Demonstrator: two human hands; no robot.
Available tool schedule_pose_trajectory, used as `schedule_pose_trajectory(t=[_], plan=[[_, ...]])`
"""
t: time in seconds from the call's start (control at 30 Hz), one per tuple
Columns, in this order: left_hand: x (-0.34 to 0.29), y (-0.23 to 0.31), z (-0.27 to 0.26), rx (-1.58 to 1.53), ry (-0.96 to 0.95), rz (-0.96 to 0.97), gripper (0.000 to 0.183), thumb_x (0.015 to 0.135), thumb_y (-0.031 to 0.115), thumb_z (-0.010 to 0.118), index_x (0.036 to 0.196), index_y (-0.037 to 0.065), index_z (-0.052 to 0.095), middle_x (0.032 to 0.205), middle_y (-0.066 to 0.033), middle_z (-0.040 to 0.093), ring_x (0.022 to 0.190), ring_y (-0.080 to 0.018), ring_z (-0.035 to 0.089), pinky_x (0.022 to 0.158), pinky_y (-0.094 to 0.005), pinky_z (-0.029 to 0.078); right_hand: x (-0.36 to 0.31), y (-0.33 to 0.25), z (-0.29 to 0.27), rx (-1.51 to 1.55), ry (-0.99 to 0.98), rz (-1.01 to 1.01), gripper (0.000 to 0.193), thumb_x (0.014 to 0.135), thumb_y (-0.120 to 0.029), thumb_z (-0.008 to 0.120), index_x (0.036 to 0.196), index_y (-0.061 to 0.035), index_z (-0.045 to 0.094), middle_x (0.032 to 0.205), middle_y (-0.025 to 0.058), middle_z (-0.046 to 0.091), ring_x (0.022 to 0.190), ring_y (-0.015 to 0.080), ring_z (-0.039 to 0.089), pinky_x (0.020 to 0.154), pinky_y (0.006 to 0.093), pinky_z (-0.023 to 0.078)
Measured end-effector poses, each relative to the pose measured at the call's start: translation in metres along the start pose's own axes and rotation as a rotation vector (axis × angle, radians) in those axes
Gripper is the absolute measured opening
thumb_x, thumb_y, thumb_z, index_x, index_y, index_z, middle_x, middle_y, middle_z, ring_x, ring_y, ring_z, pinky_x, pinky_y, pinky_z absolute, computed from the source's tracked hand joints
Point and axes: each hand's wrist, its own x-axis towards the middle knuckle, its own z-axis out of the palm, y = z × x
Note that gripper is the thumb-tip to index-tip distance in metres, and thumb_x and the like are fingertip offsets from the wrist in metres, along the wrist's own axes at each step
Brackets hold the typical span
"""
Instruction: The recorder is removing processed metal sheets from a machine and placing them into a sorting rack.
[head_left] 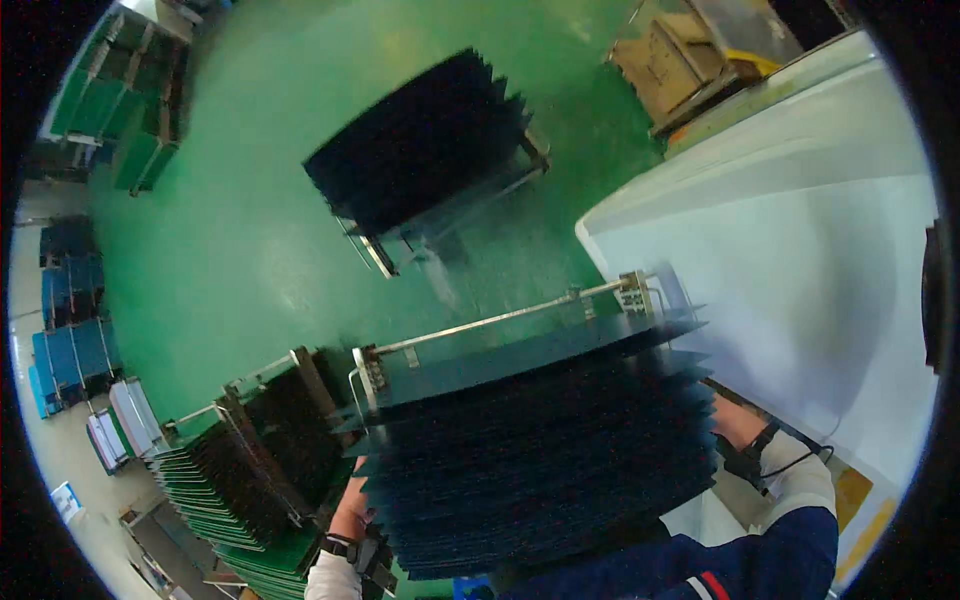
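A metal rack (500, 322) packed with several dark blue-black boards (540, 450) fills the lower middle of the view, right in front of me. My left hand (352, 508) grips the stack's lower left side, a watch on its wrist. My right hand (736, 420) holds the stack's right side, and its fingers are hidden behind the boards. A dark strap with a cable sits on that wrist. Both white and blue sleeves come in from the lower edge.
A second rack of dark boards (425, 140) stands on the green floor (250, 250) ahead. A rack with green boards (250, 470) sits close at my left. A white machine housing (800, 250) is at right. Cardboard boxes (675, 60) are at the top, blue racks (70, 330) far left.
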Motion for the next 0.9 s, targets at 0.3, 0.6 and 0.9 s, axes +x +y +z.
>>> schedule_pose_trajectory(t=[0.3, 0.6, 0.9], plan=[[-0.088, -0.005, -0.020, 0.140, -0.081, 0.130, 0.047, 0.074, 0.009, 0.053, 0.120, 0.015, 0.042, 0.085, 0.0001, 0.054, 0.068, -0.0087, 0.052, 0.050, -0.0217, 0.037, -0.088, 0.027, 0.015, 0.024, -0.037, -0.160, 0.033, 0.084, -0.020, 0.047, 0.117, -0.0144, 0.048, 0.108, 0.0027, 0.054, 0.097, 0.0154, 0.052, 0.079, 0.0322, 0.043], [-0.107, -0.009, -0.052, 0.480, -0.231, 0.333, 0.055, 0.077, 0.018, 0.051, 0.128, 0.014, 0.032, 0.083, 0.0006, 0.051, 0.074, -0.0111, 0.050, 0.064, -0.0296, 0.039, -0.142, 0.110, 0.077, 0.121, 0.021, -0.309, 0.033, 0.084, -0.020, 0.048, 0.117, -0.0156, 0.048, 0.108, 0.0023, 0.054, 0.097, 0.0155, 0.052, 0.079, 0.0325, 0.044], [-0.125, -0.031, -0.078, 0.761, -0.407, 0.522, 0.055, 0.074, 0.014, 0.054, 0.126, 0.015, 0.037, 0.087, 0.0029, 0.052, 0.081, -0.0094, 0.050, 0.071, -0.0309, 0.040, -0.200, 0.274, 0.196, 0.354, 0.194, -0.394, 0.033, 0.083, -0.020, 0.049, 0.116, -0.0168, 0.048, 0.108, 0.0019, 0.054, 0.098, 0.0156, 0.052, 0.078, 0.0328, 0.044]])
